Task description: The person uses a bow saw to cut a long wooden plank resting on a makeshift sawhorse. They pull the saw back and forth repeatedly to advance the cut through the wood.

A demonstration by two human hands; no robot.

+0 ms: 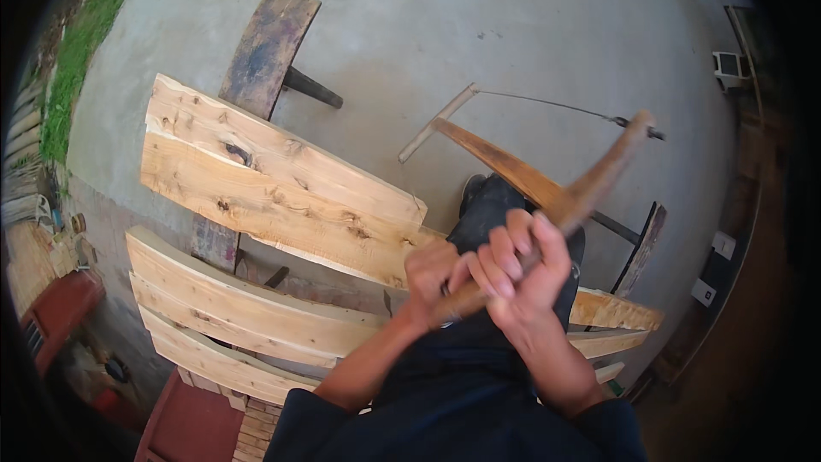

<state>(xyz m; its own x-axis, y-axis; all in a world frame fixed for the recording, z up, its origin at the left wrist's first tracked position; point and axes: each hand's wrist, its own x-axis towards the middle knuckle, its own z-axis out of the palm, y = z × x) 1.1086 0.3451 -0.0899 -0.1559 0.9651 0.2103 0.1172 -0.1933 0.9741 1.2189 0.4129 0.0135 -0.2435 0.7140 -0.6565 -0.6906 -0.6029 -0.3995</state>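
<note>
A wooden frame saw [505, 164] reaches away from me over the concrete, its far crosspiece tilted and a thin cord stretched along its right side. My right hand [523, 267] is wrapped round the near wooden arm of the saw. Close beside it, my left hand [430, 275] is closed in a fist at the lower end of that same arm, against the edge of a pale, knotty plank [282, 197]. I cannot make out the saw's blade. My dark-clad leg [487, 218] is under the saw, by the plank's right part.
Several more pale planks [248, 291] lie nearer me, running under my arms to the right. A worn wooden bench [272, 47] supports them at left; a dark support [641, 248] stands at right. A red seat [192, 419] is lower left, grass [94, 60] upper left.
</note>
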